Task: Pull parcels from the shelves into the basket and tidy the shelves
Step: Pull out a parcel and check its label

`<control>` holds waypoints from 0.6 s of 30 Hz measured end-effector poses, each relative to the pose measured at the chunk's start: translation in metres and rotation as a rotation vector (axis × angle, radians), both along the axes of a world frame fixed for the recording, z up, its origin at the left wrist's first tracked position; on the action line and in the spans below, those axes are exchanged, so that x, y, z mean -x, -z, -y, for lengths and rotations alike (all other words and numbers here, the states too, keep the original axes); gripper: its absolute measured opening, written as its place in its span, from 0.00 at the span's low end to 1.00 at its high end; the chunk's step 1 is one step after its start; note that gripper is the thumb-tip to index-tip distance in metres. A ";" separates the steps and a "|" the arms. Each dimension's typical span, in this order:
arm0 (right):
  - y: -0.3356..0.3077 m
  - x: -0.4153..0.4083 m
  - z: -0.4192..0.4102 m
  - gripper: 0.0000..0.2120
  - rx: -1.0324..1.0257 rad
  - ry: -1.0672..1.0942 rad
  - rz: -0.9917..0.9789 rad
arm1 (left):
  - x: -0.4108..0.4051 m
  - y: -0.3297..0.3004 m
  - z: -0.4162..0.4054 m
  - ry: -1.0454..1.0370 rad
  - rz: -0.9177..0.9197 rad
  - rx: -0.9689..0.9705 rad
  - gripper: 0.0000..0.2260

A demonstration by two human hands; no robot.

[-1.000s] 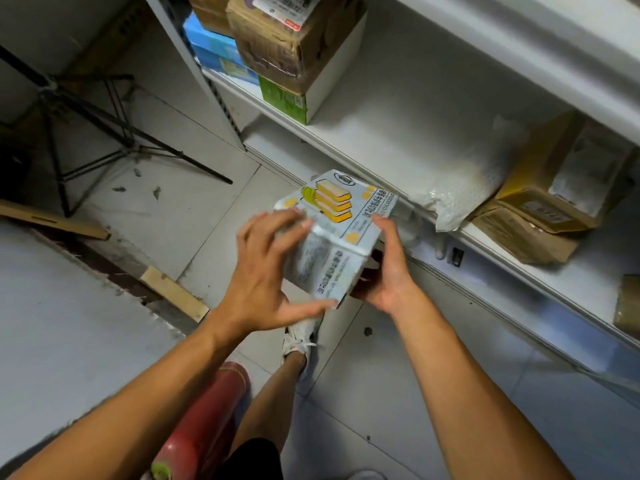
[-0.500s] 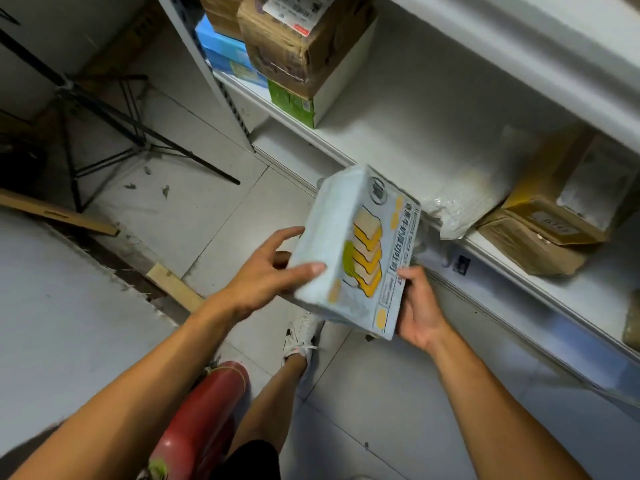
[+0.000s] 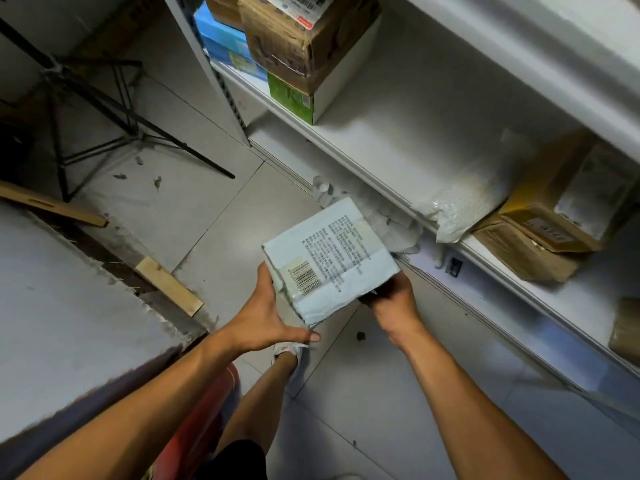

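One pale blue box, barcode side up, is held at frame centre, off the shelf: gripped by left hand w/ thumb along its lower edge, cupped from below by right hand. No basket is seen. Cardboard parcels at right and stacked boxes at top are judged still to be cleared.

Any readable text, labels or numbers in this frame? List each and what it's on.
Nothing reads clearly.
Pale blue box, gripped by the left hand and right hand: block of small print and a barcode, too blurred to quote.
Brown carton at upper left of the shelf: white shipping label with a red edge, illegible.
Tan parcel on the right: label with dark characters, too blurred to read.
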State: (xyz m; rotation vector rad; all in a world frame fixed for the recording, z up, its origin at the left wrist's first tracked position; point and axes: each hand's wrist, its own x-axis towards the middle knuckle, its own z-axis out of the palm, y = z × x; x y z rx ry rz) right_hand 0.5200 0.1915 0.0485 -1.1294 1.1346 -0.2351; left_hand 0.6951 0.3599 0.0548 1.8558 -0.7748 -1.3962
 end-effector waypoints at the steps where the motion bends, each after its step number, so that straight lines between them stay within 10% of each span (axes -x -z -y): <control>1: 0.000 0.000 -0.002 0.29 0.011 0.004 0.013 | -0.002 0.002 -0.002 0.019 -0.007 0.024 0.60; 10: -0.026 -0.003 -0.015 0.33 -0.142 -0.188 0.022 | -0.038 -0.010 0.005 -0.659 -0.814 -0.086 0.20; 18: -0.029 -0.013 -0.033 0.56 -0.781 0.028 0.292 | -0.044 -0.012 0.024 -0.675 -0.960 -0.189 0.22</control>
